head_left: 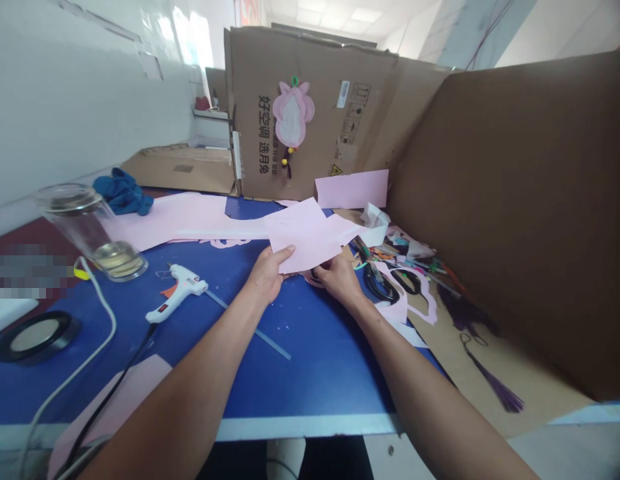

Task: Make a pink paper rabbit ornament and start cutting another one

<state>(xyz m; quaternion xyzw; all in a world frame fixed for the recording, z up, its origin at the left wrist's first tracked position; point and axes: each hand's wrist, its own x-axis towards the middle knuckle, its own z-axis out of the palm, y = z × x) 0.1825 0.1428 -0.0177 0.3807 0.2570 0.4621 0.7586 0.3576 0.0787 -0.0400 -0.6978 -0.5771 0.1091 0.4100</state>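
Observation:
My left hand (266,273) pinches the near edge of a pink paper sheet (304,235) and holds it tilted above the blue table (300,373). My right hand (339,279) is under the sheet's right corner, its fingers closed around a dark object that looks like scissor handles, mostly hidden by the paper. More pink paper (180,217) lies flat further back on the left.
A white glue gun (177,300) with its cord lies left of my hands, near a glass jar (93,233) and a roll of black tape (35,335). Black scissors (380,283), paper scraps and purple tassels (490,380) lie on the right. Cardboard walls (515,200) enclose the back and right.

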